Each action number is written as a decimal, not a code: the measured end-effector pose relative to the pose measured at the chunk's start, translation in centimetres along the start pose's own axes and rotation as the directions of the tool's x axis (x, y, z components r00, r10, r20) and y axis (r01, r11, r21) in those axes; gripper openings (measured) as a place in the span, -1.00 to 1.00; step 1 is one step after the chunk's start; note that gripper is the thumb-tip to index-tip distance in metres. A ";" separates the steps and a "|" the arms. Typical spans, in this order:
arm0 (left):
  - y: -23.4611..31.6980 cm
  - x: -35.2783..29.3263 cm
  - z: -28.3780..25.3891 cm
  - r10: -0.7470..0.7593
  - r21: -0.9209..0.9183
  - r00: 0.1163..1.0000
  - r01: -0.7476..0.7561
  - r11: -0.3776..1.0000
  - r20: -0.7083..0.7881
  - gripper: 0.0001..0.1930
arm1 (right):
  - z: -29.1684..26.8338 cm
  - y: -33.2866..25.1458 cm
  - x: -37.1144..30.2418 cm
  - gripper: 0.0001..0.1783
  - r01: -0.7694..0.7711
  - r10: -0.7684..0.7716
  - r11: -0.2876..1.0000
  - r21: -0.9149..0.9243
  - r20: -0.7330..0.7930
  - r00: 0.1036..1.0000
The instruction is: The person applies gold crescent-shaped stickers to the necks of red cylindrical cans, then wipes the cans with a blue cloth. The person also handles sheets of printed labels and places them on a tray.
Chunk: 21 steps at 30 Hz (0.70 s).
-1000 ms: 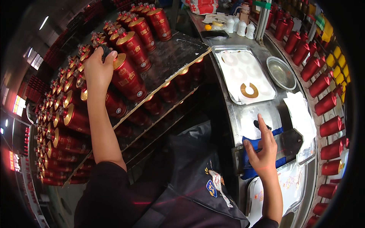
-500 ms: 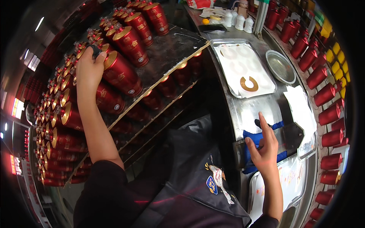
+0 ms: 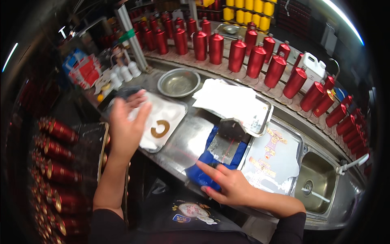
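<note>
The gold C point(image 3: 166, 129) lies in the left tray point(image 3: 178, 120), just right of the left hand point(image 3: 126, 126), whose thumb and fingers spread. The right hand point(image 3: 231, 185) is at the blue cloth point(image 3: 199, 175), index and thumb apart; its other fingers I cannot tell. Farther right, one tray point(image 3: 265, 131) carries white sheets point(image 3: 223, 97), another point(image 3: 303, 143) printed cut-outs point(image 3: 273, 143).

The worktop point(image 3: 191, 140) is of bare, shiny metal. On its left part lies a shallow metal tray point(image 3: 183, 110) with white lining, and just beside it stands a round metal bowl point(image 3: 178, 83). Farther left are three small white pots point(image 3: 125, 74). Near the front edge there is a blue cloth point(image 3: 206, 159), partly under a dark metal plate point(image 3: 230, 129). Two more trays, a paper-covered one point(image 3: 266, 118) and a larger one point(image 3: 301, 143), lie toward the right.
</note>
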<state>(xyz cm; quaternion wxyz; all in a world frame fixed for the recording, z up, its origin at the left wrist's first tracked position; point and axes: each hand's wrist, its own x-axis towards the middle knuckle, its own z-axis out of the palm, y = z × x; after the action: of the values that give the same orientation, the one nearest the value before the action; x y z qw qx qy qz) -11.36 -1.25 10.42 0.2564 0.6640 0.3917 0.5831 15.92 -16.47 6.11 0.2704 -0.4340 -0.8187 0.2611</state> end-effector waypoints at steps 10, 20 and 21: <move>-23.8 32.1 27.3 -0.294 0.262 0.945 0.322 0.910 -0.141 -0.06 | -2.6 3.1 -9.8 -0.23 -0.693 0.846 0.527 0.491 -0.382 0.372; -30.0 33.0 32.6 -0.121 0.014 0.993 0.121 0.993 -0.010 -0.44 | 1.7 4.2 -10.4 -0.27 -0.627 0.915 0.372 0.685 -0.385 0.122; -29.5 31.5 31.1 -0.190 -0.189 0.980 0.178 0.966 -0.051 -0.49 | 1.7 4.4 -9.9 -0.28 -0.618 0.907 0.398 0.678 -0.392 0.155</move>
<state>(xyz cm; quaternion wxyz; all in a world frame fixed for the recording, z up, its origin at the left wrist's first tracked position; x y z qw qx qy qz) 12.88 44.70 -0.90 0.3557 0.5778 0.4050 0.6129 21.96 -23.07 -0.18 0.4668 -0.7965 -0.2250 0.3115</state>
